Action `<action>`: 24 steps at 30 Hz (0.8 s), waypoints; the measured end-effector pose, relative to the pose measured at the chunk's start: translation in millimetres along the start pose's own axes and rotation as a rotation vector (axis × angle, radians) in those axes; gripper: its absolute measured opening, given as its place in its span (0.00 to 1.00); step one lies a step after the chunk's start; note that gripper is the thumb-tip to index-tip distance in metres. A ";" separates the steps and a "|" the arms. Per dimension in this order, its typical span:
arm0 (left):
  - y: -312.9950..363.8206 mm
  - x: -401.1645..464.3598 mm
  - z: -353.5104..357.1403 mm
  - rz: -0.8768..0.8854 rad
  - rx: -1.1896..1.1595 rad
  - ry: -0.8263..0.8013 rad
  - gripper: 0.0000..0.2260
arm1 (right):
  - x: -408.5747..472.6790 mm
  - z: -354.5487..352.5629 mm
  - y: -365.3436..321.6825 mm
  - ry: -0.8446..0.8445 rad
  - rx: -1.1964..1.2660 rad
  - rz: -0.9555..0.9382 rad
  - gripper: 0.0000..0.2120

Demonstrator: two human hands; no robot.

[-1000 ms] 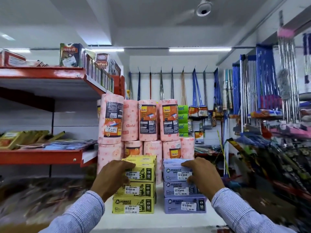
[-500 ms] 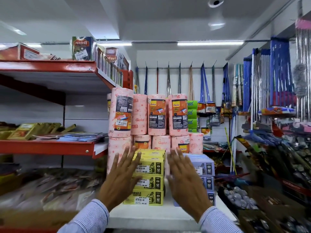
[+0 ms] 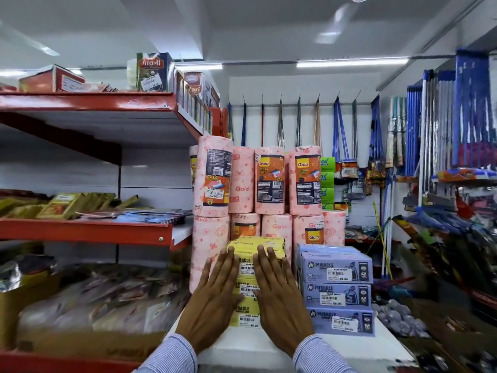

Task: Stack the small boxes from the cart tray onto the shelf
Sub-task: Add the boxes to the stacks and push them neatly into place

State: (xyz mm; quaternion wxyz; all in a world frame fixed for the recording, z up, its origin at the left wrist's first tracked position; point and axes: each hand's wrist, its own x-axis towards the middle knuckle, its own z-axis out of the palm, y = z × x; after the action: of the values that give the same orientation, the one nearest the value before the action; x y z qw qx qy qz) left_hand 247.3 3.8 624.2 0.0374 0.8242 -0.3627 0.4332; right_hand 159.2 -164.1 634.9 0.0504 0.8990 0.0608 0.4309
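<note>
A stack of three yellow Miracle boxes (image 3: 246,289) stands on a white shelf top (image 3: 242,345). Right beside it stands a stack of three purple Miracle boxes (image 3: 339,292). My left hand (image 3: 212,302) lies flat, fingers spread, against the front left of the yellow stack. My right hand (image 3: 279,302) lies flat against its front right. Neither hand grips a box. The purple stack is untouched.
Pink Gala kitchen towel rolls (image 3: 258,181) are piled two high right behind both stacks. Red shelves (image 3: 86,230) with packets run along the left. Brooms and mops (image 3: 430,130) hang on the back and right walls. Bagged goods (image 3: 94,300) fill the lower left.
My right hand left the purple stack and came over to the yellow one. Both hands went from gripping box tops to lying flat on the yellow stack's front. The view shifted right.
</note>
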 end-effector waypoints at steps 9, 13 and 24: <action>15.1 2.2 -14.6 -0.021 -0.059 0.018 0.33 | -7.9 -15.8 7.5 0.023 0.002 0.010 0.33; 52.7 19.3 -33.4 0.002 -0.165 0.084 0.33 | -21.9 -38.4 30.8 0.099 0.017 0.049 0.31; 154.0 73.5 -27.8 0.113 -0.190 0.102 0.29 | -61.6 -68.6 131.6 0.147 -0.048 0.260 0.30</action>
State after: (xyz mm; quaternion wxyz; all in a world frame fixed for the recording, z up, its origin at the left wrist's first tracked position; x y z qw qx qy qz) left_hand 157.6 -140.4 657.1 0.1094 0.7721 -0.4456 0.4397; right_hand 76.1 -300.8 649.2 0.0108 0.8639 -0.0630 0.4996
